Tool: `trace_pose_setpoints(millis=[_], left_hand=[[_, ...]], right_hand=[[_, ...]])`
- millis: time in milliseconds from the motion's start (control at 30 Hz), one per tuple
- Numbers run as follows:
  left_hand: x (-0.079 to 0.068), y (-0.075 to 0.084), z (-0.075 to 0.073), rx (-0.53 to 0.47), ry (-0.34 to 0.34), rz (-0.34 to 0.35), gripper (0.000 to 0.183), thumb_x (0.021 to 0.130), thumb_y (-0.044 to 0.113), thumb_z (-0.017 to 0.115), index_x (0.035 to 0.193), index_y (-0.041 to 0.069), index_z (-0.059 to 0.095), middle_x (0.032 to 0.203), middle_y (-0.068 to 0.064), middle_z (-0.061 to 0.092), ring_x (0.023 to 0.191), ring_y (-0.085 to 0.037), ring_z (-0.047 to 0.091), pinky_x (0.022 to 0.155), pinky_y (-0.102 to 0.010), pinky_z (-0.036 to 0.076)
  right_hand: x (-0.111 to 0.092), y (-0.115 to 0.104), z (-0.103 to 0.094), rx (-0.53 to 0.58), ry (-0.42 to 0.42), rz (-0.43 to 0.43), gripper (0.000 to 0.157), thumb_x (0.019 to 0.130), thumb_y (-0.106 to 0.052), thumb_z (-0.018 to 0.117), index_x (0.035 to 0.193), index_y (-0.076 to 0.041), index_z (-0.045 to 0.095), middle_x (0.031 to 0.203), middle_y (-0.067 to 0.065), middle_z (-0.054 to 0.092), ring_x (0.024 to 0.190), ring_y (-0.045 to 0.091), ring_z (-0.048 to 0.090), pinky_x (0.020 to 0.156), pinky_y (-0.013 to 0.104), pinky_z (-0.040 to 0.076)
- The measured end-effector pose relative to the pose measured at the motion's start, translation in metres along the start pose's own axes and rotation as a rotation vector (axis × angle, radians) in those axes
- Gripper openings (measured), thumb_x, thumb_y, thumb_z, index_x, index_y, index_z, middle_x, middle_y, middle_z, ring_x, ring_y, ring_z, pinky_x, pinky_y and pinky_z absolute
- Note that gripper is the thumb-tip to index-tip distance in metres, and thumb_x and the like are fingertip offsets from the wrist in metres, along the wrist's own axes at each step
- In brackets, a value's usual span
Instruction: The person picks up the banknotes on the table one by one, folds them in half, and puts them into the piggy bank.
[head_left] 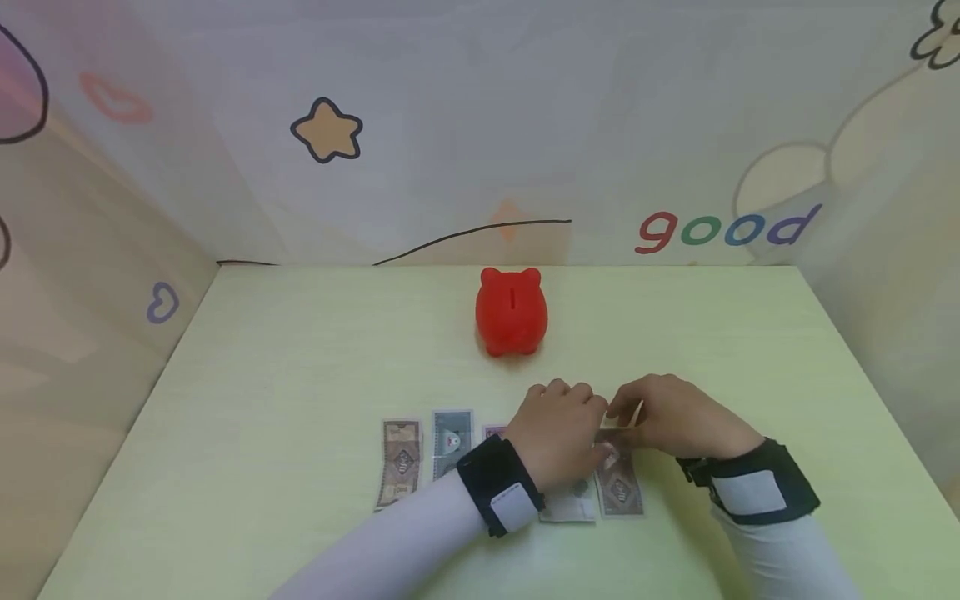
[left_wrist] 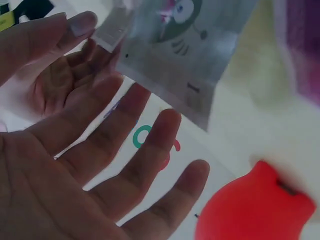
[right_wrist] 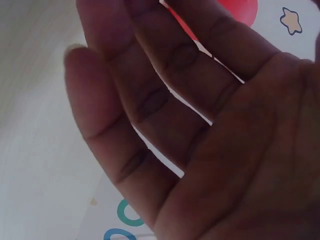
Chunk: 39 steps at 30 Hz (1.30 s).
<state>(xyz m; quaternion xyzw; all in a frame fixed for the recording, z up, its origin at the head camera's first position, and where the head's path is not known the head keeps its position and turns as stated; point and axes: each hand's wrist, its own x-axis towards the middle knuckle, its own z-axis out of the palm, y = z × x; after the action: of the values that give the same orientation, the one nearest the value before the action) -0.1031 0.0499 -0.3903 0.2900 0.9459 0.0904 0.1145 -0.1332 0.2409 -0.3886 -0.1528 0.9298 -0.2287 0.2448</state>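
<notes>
Several banknotes lie in a row on the table. My left hand (head_left: pixel 558 433) hangs over the right part of the row, fingers extended, its thumb near the rightmost brown banknote (head_left: pixel 621 492). Below that hand shows a pale grey banknote (left_wrist: pixel 195 85) with a printed face. Near the top edge of the brown banknote, my right hand (head_left: pixel 671 417) bends its thumb and index finger; I cannot tell whether they pinch it. Its other fingers (right_wrist: pixel 150 105) are loosely bent. A red piggy bank (head_left: pixel 512 312) with a slot on top stands beyond both hands.
Left of the hands lie another brown banknote (head_left: pixel 401 458) and a blue-grey banknote (head_left: pixel 452 429). A purple banknote (head_left: pixel 493 431) is mostly covered by the left hand. The pale table (head_left: pixel 247 400) meets a printed backdrop (head_left: pixel 450 125) behind the piggy bank.
</notes>
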Motion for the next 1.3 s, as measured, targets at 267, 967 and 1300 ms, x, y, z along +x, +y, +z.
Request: trace_pose_setpoints(millis=[267, 967, 1300], left_hand=[[0.009, 0.007, 0.004, 0.077, -0.003, 0.007, 0.036, 0.098, 0.045, 0.068, 0.128, 0.025, 0.07, 0.11, 0.005, 0.071, 0.098, -0.016, 0.057, 0.096, -0.035, 0.05], [0.011, 0.003, 0.001, 0.062, 0.108, 0.141, 0.039, 0.094, 0.035, 0.075, 0.13, 0.023, 0.065, 0.119, 0.007, 0.073, 0.117, -0.014, 0.062, 0.113, -0.029, 0.045], [-0.011, -0.016, -0.019, -0.287, 0.153, 0.083, 0.017, 0.102, 0.023, 0.064, 0.119, 0.021, 0.068, 0.095, 0.008, 0.068, 0.077, -0.006, 0.057, 0.07, -0.017, 0.049]], right_hand=[[0.002, 0.002, -0.002, -0.047, 0.039, -0.039, 0.005, 0.086, -0.014, 0.083, 0.09, -0.015, 0.08, 0.087, -0.001, 0.071, 0.08, 0.019, 0.059, 0.068, 0.034, 0.051], [-0.023, -0.004, -0.023, -0.042, 0.115, -0.097, 0.008, 0.09, -0.011, 0.078, 0.095, -0.017, 0.08, 0.091, -0.005, 0.074, 0.083, 0.014, 0.061, 0.068, 0.029, 0.051], [-0.03, -0.018, -0.021, -0.035, 0.29, -0.29, 0.018, 0.09, -0.015, 0.08, 0.101, -0.029, 0.08, 0.089, -0.017, 0.071, 0.083, 0.003, 0.062, 0.073, 0.027, 0.054]])
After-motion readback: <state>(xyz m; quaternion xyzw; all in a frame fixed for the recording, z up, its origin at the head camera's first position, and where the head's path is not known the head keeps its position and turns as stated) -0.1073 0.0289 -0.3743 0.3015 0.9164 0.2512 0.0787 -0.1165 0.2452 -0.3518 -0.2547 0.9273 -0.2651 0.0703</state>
